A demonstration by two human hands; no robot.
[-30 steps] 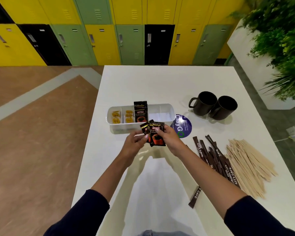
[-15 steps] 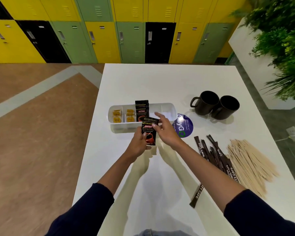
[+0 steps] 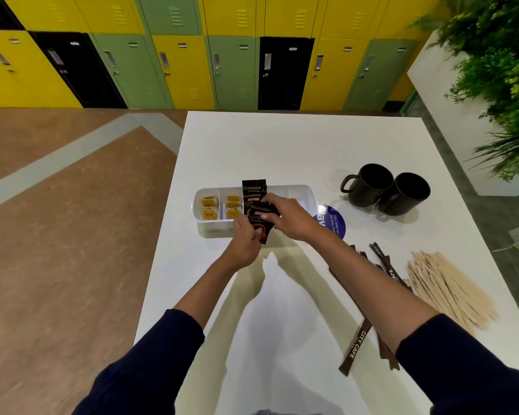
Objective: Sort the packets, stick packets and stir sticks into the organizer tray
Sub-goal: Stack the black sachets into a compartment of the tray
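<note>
Both hands clamped on one black coffee packet (image 3: 259,223): left hand (image 3: 245,244) pinches its lower end, right hand (image 3: 289,217) its top, just at near wall of white organizer tray (image 3: 307,194), w/ tray by table (image 3: 282,145) left edge. Another black packet (image 3: 253,191) stands upright in middle compartment; yellow tea packets (image 3: 221,206) fill left ones. Stick packets (image 3: 385,265) & stir sticks (image 3: 447,286) lie near right edge; two mugs (image 3: 385,188) beyond.

Black coffee packet (image 3: 259,221) — tilted, held at white organizer tray's (image 3: 307,195) front wall.
</note>
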